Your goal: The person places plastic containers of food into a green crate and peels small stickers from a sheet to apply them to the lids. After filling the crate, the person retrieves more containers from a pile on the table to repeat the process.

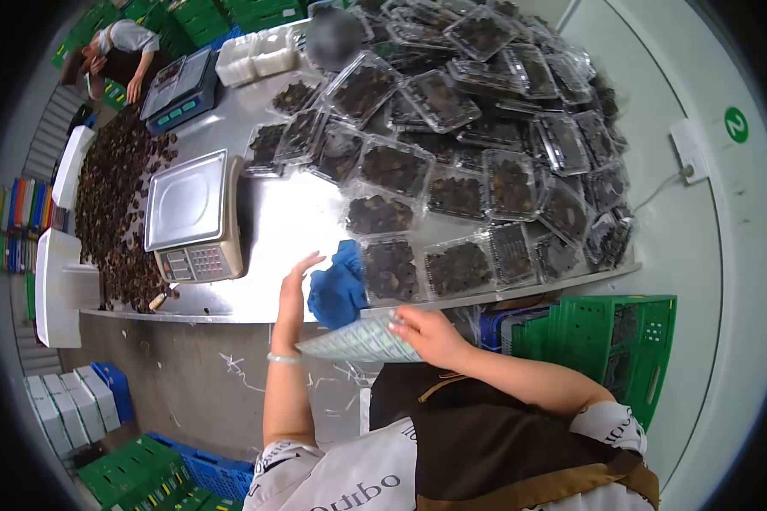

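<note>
My right hand (430, 334) grips a sheet of labels (358, 341), pale green with rows of print, at its right end. The sheet tilts in front of the table's front edge, close to my body. My left hand (292, 294) is raised at the edge with fingers stretched out and nothing in them. Beside it lies a crumpled blue cloth or glove (339, 285). Just right of the cloth, clear plastic boxes (390, 266) with dark brown, dried-looking pieces stand in rows along the front edge.
A scale (192, 209) stands left, near loose dark pieces (115, 196). Many filled boxes (439, 98) pile up at back right. Another person (128, 51) is by a second scale (179, 89). Green crates (588, 341) stand below right.
</note>
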`<state>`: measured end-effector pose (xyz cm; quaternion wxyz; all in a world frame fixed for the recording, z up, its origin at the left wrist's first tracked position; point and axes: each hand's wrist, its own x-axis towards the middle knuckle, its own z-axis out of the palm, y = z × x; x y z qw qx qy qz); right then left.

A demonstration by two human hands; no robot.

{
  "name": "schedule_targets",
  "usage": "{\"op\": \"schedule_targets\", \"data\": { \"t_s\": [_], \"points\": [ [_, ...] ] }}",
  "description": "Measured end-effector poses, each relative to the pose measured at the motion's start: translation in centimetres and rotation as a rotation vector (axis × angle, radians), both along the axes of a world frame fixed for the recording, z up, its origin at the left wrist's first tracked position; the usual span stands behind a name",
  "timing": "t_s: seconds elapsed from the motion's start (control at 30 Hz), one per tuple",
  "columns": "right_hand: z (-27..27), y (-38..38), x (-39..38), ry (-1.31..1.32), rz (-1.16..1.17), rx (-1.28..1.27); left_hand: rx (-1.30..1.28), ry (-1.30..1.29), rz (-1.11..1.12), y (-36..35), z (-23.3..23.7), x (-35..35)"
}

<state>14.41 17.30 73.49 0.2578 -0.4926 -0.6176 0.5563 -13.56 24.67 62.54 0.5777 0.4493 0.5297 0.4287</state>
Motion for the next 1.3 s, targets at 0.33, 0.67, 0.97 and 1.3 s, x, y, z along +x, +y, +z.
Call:
{"op": "schedule_targets", "data": {
  "t_s": [0.33, 0.67, 0.97, 1.3],
  "points": [
    [-7.9, 6.2, -9.1, 0.454, -0.101, -0.424, -0.224, -0.262, 0.414, -10.0, 5.0, -6.8],
    [-16.1, 9.8, -12.6, -0.665, 0.801, 0.702, -0.205, -0.004, 0.271, -7.8, 12.3, -5.3],
    [-11.4, 13.8, -9.8, -0.066, 0.596, 0.632, -0.137, -0.097, 0.441, -7.0, 12.0, -3.2],
    [-1.4, 2.8, 6.8, 0.179, 0.091, -0.372, -0.068, -0.432, 0.664, -3.6, 11.0, 3.3]
  ]
}}
